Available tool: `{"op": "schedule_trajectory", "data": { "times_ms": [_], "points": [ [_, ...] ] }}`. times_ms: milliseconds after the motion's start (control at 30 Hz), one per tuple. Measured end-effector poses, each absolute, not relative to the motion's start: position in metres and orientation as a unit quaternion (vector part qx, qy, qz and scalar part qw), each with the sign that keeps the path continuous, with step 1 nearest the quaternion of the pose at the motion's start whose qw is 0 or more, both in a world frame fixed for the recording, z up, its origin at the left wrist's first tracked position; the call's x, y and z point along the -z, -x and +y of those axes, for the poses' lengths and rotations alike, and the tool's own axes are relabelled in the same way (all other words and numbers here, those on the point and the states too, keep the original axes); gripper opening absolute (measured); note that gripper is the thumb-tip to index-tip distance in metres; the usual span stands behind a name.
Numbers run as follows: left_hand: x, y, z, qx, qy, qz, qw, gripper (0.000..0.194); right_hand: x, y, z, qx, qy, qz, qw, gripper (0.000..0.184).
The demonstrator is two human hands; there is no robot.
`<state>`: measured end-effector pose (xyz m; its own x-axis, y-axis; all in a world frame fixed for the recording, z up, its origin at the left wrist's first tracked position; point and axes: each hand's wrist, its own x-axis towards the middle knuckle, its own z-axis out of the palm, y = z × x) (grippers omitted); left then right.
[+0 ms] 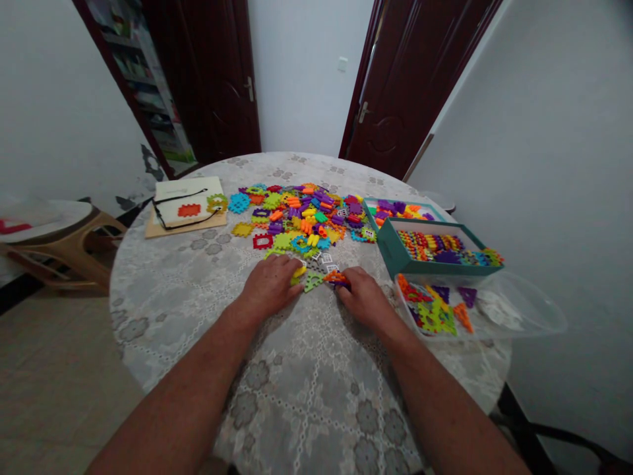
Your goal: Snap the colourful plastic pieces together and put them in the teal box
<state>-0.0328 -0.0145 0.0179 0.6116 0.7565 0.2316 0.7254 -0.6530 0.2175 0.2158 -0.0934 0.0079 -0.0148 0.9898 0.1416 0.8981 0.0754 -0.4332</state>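
At the near edge of a heap of plastic building pieces (311, 214), my left hand (273, 282) has its fingers curled round a yellow plastic piece (299, 271). My right hand (363, 295) is closed on orange and purple triangular pieces (336, 278), stacked or side by side. Between both hands a green triangular piece (313, 282) lies on the tablecloth, near small white window pieces (327, 258). The fingertips of both hands are partly hidden.
On the right stand a green box (390, 247) of sorted pieces, another teal-edged box (368, 214) behind it, and a clear plastic tub (529, 303) with triangles. A board with papers (171, 191) and a black cord (180, 226) lies at left on the round table (277, 396).
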Motion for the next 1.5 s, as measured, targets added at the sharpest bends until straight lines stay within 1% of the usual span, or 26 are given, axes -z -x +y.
{"op": "schedule_trajectory", "data": {
  "times_ms": [100,200,300,367,400,533,600,667,767,900,967,1100,1167,1300,1400,1500],
  "points": [
    [-0.021,0.032,-0.015,-0.161,-0.893,0.418,0.037,0.029,-0.006,-0.216,-0.092,-0.107,0.662,-0.712,0.207,0.005],
    [-0.021,0.028,-0.017,-0.23,-0.893,0.381,0.062,0.025,-0.008,-0.216,-0.092,-0.116,0.658,-0.711,0.22,0.003],
    [-0.017,0.022,-0.021,-0.283,-0.895,0.325,0.113,0.036,-0.011,-0.214,-0.093,-0.139,0.645,-0.714,0.235,0.005],
    [-0.013,0.018,-0.023,-0.276,-0.9,0.304,0.145,0.042,-0.012,-0.211,-0.094,-0.15,0.621,-0.731,0.238,0.007],
    [-0.011,0.016,-0.024,-0.261,-0.904,0.299,0.159,0.04,-0.013,-0.209,-0.095,-0.153,0.608,-0.742,0.238,0.007],
    [-0.011,0.012,-0.027,-0.186,-0.914,0.294,0.209,0.021,-0.015,-0.204,-0.098,-0.168,0.568,-0.767,0.245,0.007],
    [-0.013,0.012,-0.027,-0.17,-0.912,0.291,0.233,0.019,-0.015,-0.203,-0.098,-0.183,0.563,-0.766,0.251,0.006],
    [-0.016,0.011,-0.028,-0.168,-0.908,0.289,0.254,0.022,-0.014,-0.202,-0.098,-0.202,0.57,-0.749,0.27,0.006],
    [-0.02,0.011,-0.029,-0.169,-0.9,0.297,0.269,0.022,-0.013,-0.201,-0.098,-0.253,0.581,-0.709,0.309,0.014],
    [-0.027,0.013,-0.033,-0.162,-0.896,0.325,0.257,0.026,-0.012,-0.202,-0.099,-0.329,0.561,-0.683,0.332,0.034],
    [-0.031,0.015,-0.035,-0.143,-0.898,0.335,0.249,0.025,-0.013,-0.206,-0.1,-0.316,0.566,-0.694,0.313,0.04],
    [-0.039,0.02,-0.035,-0.091,-0.906,0.338,0.239,0.013,-0.013,-0.211,-0.103,-0.186,0.617,-0.729,0.23,0.04],
    [-0.042,0.023,-0.033,-0.076,-0.911,0.33,0.234,0.011,-0.013,-0.21,-0.104,-0.145,0.632,-0.738,0.186,0.046],
    [-0.047,0.028,-0.031,-0.053,-0.919,0.302,0.246,0.009,-0.019,-0.202,-0.108,-0.131,0.64,-0.746,0.127,0.057],
    [-0.049,0.031,-0.03,-0.029,-0.918,0.292,0.268,0.009,-0.025,-0.196,-0.109,-0.127,0.655,-0.738,0.1,0.059],
    [-0.051,0.032,-0.029,-0.024,-0.912,0.3,0.278,0.015,-0.031,-0.195,-0.109,-0.136,0.653,-0.741,0.078,0.057]
  ]
}}
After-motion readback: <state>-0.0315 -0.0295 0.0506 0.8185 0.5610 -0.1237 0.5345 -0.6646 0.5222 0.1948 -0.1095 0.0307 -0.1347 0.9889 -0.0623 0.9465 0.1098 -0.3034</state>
